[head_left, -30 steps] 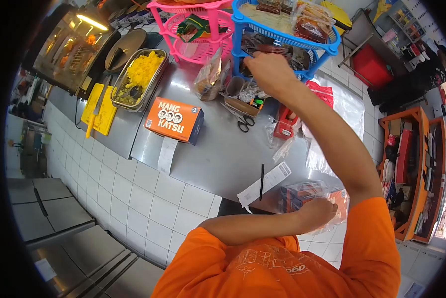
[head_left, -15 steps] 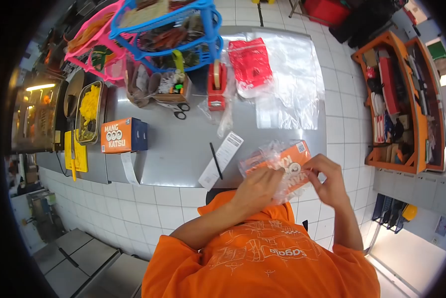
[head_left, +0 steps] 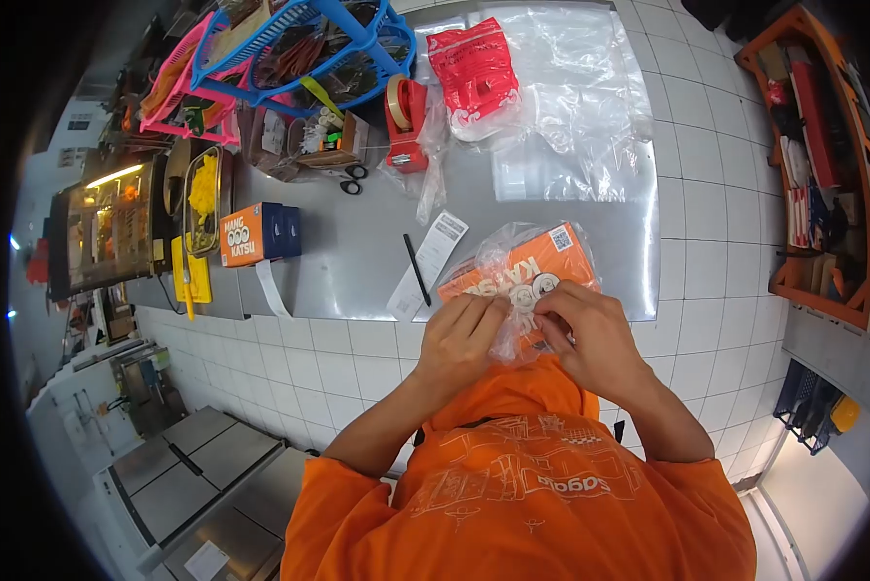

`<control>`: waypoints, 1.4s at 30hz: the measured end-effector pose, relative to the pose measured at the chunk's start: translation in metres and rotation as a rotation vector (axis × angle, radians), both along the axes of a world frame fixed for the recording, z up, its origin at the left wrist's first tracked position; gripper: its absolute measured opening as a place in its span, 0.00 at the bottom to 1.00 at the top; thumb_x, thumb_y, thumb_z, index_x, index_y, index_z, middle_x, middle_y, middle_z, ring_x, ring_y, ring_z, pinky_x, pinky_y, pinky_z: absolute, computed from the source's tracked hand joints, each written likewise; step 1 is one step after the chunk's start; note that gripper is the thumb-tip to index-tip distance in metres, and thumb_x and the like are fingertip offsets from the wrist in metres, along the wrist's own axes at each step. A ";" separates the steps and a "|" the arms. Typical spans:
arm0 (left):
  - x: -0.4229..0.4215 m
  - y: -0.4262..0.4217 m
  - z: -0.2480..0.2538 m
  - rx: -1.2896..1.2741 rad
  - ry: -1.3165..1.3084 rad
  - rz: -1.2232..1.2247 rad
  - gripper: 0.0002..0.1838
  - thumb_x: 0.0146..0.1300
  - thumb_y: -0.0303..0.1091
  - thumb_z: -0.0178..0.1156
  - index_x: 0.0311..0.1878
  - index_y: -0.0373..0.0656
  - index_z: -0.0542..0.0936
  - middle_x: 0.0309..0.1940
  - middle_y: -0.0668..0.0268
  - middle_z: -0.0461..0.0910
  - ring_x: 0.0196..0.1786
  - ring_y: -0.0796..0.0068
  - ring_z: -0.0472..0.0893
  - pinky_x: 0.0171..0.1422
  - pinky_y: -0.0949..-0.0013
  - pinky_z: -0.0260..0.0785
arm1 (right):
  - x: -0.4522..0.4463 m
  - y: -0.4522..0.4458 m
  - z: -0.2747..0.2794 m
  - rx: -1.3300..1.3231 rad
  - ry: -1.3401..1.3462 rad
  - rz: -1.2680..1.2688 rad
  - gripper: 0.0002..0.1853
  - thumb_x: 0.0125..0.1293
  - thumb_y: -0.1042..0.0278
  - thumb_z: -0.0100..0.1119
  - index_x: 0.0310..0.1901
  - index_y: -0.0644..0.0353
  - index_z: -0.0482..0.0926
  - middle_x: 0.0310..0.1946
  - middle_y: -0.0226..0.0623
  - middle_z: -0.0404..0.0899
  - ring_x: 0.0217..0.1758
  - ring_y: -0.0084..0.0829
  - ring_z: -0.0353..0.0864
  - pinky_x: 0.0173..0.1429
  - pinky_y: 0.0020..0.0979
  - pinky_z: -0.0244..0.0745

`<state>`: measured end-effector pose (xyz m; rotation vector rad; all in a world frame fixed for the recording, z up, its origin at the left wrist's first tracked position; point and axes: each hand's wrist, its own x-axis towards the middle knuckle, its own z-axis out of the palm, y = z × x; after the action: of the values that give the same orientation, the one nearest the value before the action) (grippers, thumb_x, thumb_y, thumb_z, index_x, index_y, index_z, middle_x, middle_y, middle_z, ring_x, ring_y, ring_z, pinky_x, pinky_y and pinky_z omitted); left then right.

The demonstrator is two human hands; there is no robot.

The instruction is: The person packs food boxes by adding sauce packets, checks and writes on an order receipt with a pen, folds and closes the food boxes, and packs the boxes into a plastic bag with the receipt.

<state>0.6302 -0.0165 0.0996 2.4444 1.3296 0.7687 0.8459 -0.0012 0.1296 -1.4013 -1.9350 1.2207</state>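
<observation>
Two orange boxes lie inside a clear plastic bag [head_left: 561, 254] at the table's front edge. My left hand [head_left: 464, 334] pinches the gathered plastic at the bag's middle, from the left. From the right, my right hand [head_left: 585, 324] has its fingers closed on the same plastic, beside the printed round faces. The fingertips are close together. Just left of the bag, a long receipt [head_left: 433, 259] lies on the steel table with a black pen [head_left: 416, 269] across it.
Behind stand a red tape dispenser [head_left: 406, 126], scissors [head_left: 351, 179], a red plastic pack [head_left: 473, 73] and clear bags [head_left: 590, 116]. Further left are blue baskets [head_left: 299, 48], another orange box [head_left: 244, 237], a tray of yellow food [head_left: 202, 189] and a knife on a yellow board [head_left: 200, 281].
My right hand has come down from the blue basket to the bag. Both hands now grip the plastic near its middle. The view has shifted and turned.
</observation>
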 end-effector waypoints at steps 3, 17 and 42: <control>-0.003 -0.002 0.002 -0.010 0.069 -0.006 0.21 0.44 0.27 0.72 0.46 0.36 0.83 0.40 0.60 0.83 0.42 0.60 0.83 0.47 0.60 0.76 | -0.004 -0.004 -0.002 0.039 -0.027 -0.013 0.02 0.67 0.76 0.63 0.39 0.62 0.81 0.35 0.40 0.79 0.35 0.44 0.83 0.40 0.43 0.78; 0.003 0.092 0.068 -0.811 0.194 -0.326 0.11 0.57 0.29 0.69 0.42 0.35 0.82 0.30 0.55 0.85 0.35 0.55 0.86 0.45 0.54 0.79 | -0.032 -0.027 -0.008 0.555 0.023 -0.464 0.13 0.59 0.76 0.68 0.47 0.60 0.83 0.39 0.33 0.77 0.37 0.35 0.81 0.36 0.37 0.77; -0.037 0.098 0.003 -1.056 -0.386 -0.496 0.07 0.71 0.22 0.61 0.48 0.33 0.85 0.31 0.58 0.87 0.35 0.77 0.87 0.40 0.68 0.78 | -0.136 -0.066 -0.030 0.444 -0.061 -0.951 0.15 0.54 0.86 0.72 0.43 0.64 0.86 0.38 0.40 0.81 0.36 0.38 0.82 0.36 0.34 0.77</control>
<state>0.5932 0.0819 0.1024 1.5403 0.6458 0.2530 0.7099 -0.0674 0.0991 -1.7610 -1.1619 0.2836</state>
